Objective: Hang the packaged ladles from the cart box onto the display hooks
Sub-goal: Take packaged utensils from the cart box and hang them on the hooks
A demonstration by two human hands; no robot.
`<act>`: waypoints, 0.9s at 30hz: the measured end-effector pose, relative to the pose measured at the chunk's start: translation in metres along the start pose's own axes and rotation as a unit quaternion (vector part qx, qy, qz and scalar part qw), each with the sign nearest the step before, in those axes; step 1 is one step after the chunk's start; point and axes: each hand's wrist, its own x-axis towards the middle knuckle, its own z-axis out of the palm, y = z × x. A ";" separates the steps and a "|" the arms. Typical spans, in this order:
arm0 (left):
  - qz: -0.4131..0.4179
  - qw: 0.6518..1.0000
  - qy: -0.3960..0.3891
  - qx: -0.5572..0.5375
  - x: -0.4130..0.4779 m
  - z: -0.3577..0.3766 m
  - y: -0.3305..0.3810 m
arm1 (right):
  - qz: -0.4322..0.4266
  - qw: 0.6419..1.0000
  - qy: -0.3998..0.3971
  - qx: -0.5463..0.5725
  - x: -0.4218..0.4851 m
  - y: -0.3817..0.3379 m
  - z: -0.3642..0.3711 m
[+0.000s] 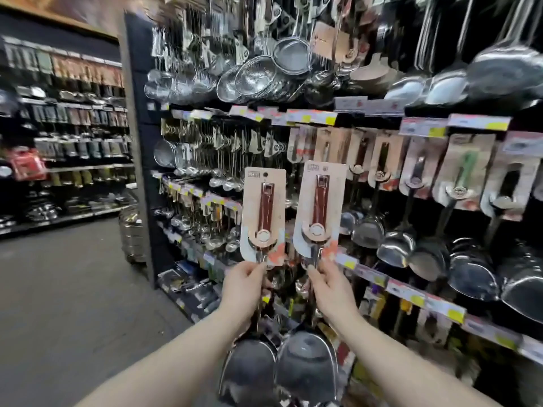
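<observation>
left hand (244, 284) pinches the left ladle (262, 212) by its stem, right hand (329, 286) the right ladle (318, 207); gripped so low, the tall cards may wobble past the display hooks.

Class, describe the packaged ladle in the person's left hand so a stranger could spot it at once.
Find the utensil display wall. Held before it, the left ladle, in the left hand, shows a dark hang hole atop its card, unlike the right ladle.
</observation>
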 end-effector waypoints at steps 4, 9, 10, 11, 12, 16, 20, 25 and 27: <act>-0.006 1.000 0.016 -0.004 0.064 0.002 -0.001 | -0.002 0.999 0.000 0.035 0.057 0.011 0.029; 0.012 1.000 0.019 0.022 0.145 0.022 0.007 | 0.021 0.998 -0.023 0.048 0.138 0.027 0.042; 0.016 1.000 0.015 0.020 0.160 0.027 0.009 | 0.009 0.999 -0.017 0.035 0.154 0.029 0.041; 0.015 1.000 0.010 0.009 0.173 0.033 0.010 | 0.000 1.000 -0.009 0.022 0.168 0.031 0.039; 0.013 1.000 0.006 -0.003 0.185 0.039 0.010 | -0.002 1.000 0.000 0.014 0.182 0.033 0.038; 0.020 1.000 -0.011 -0.005 0.226 0.060 0.008 | 0.011 1.000 0.014 0.007 0.224 0.044 0.032; 0.030 0.998 -0.047 0.009 0.260 0.081 0.010 | 0.022 0.999 0.047 -0.005 0.249 0.053 0.026; 0.061 0.992 -0.108 0.001 0.293 0.112 0.020 | 0.051 0.990 0.129 -0.006 0.278 0.058 0.011; 0.053 0.987 -0.153 -0.017 0.303 0.122 0.024 | 0.059 0.985 0.160 0.003 0.289 0.057 0.006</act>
